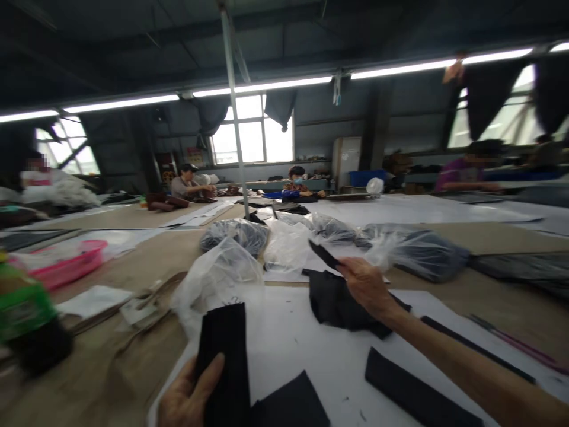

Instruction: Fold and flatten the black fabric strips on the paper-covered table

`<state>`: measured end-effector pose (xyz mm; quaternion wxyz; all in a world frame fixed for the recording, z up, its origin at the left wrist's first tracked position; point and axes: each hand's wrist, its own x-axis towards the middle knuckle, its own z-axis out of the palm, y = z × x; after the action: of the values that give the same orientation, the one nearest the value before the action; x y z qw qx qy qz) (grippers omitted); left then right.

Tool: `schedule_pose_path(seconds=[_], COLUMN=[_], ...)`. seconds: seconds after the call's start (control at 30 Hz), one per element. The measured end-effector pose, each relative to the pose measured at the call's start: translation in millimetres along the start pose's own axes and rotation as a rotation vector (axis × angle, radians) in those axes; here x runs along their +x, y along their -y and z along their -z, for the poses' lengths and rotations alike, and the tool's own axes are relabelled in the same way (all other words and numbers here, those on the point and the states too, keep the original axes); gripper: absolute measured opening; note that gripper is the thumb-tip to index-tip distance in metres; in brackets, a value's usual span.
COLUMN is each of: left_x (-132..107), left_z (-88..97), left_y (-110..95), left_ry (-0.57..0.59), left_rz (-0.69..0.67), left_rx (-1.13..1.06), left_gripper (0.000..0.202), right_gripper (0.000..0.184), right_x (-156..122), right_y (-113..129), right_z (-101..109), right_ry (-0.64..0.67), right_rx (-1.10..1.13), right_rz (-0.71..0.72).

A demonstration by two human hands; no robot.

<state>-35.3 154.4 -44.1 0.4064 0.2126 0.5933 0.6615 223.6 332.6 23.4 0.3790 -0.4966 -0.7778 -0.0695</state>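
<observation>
My left hand (191, 388) grips a stack of black fabric strips (224, 362) at the lower left, thumb across the front. Farther forward, my right hand (364, 287) is closed on a small black fabric piece (324, 255) that points up and to the left. Beneath the right hand lies a crumpled heap of black fabric (331, 299) on white paper (284, 332). A flat black piece (293, 403) rests beside the left hand's stack. One long black strip (418, 388) lies below my right forearm, and a thinner strip (480, 350) extends past it.
Clear plastic bags (217, 273) stand ahead, several with dark goods inside. At left are a pink basket (71, 264) and a green-labelled bottle (29, 320). A metal pole (235, 112) rises from the table. Several people work at the far tables. Pink-handled scissors (520, 341) appear at right.
</observation>
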Motion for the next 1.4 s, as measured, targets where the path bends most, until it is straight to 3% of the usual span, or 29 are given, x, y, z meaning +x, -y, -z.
schedule_pose_path(seconds=[0.03,0.17,0.3,0.43,0.6,0.67,0.83,0.97,1.13,1.23,1.4], left_x=[-1.0,-0.6,-4.9,-9.1,-10.7,-9.3,-3.2,-2.0,-2.3,-0.3,1.9], left_z=[-3.3,-7.1,-6.1,-6.3,-5.2,-4.4,-2.3,-1.5,-1.7,-2.1,-2.0], left_y=[-2.7,-7.1,-9.3,-12.2,-13.6,-12.8,-9.5,-8.7,-7.9,-7.1,-6.2], left_ry=[0.066,0.086,0.132,0.169,0.141,0.132,0.122,0.156,0.173,0.181,0.2], left_rz=[0.023,0.005,-0.002,-0.011,-0.024,-0.027,-0.017,-0.006,0.015,0.031,0.053], left_rx=[-0.049,-0.062,-0.06,-0.075,-0.15,-0.184,-0.217,-0.204,-0.187,-0.18,-0.175], left_gripper=[0.055,0.05,0.04,0.038,0.033,0.03,0.024,0.026,0.026,0.03,0.034], right_gripper=[0.025,0.024,0.026,0.032,0.031,0.025,0.013,0.033,0.044,0.042,0.034], right_x=[-3.2,-20.9,-34.9,-41.7,-43.6,-42.3,-39.2,-39.9,-40.0,-40.2,-43.5], right_y=[8.9,40.9,70.3,95.4,112.5,113.9,109.5,104.0,104.0,106.9,107.9], right_z=[1.4,15.3,30.0,35.3,40.9,42.1,37.9,29.7,22.0,18.8,13.7], right_ry=[-0.028,-0.126,-0.189,-0.071,0.316,0.384,0.33,0.258,0.438,0.495,0.483], right_rx=[0.063,0.256,0.3,0.457,0.69,0.73,0.694,0.778,0.909,0.944,0.929], right_rz=[0.051,0.335,0.605,0.666,0.522,0.403,0.125,-0.008,-0.29,-0.337,-0.294])
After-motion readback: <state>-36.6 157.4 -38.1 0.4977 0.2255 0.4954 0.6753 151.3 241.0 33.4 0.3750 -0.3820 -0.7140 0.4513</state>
